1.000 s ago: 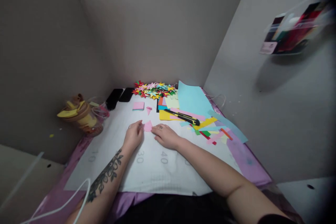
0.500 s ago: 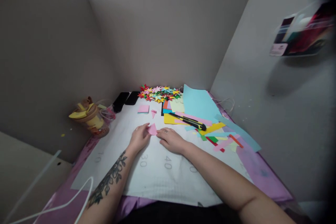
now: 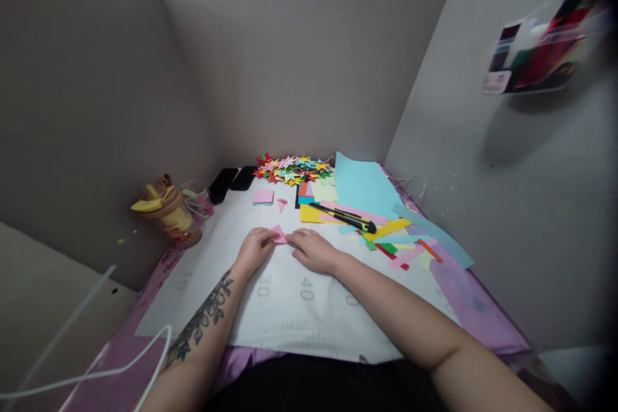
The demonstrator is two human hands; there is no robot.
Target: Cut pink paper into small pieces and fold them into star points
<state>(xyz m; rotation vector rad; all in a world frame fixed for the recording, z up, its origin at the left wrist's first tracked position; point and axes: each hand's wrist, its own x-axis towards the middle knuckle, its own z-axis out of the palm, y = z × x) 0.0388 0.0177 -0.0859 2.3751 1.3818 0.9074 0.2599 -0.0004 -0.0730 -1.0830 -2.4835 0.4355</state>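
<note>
A small pink paper point(image 3: 279, 235) with a pointed top lies on the white mat between my hands. Its left edge is pinched by my left hand point(image 3: 255, 249), fingers pressed together. At its right corner, the fingertips of my right hand point(image 3: 311, 250) hold it down. Just beyond it lies a small folded pink piece point(image 3: 281, 205), with a stack of pink squares point(image 3: 263, 197) to its left. Many folded paper stars point(image 3: 292, 169) in several colours are heaped at the back.
A black and yellow cutter point(image 3: 344, 217) rests on paper strips point(image 3: 398, 244) at the right, below a large light blue sheet point(image 3: 364, 185). Two black phones point(image 3: 223, 185) and a yellow-brown cup point(image 3: 171, 214) stand at the left. A pouch point(image 3: 535, 55) hangs on the right wall.
The pink paper has changed from a rounded outline to a pointed, flatter one, and both hands have shifted slightly with it. The camera view has moved a little.
</note>
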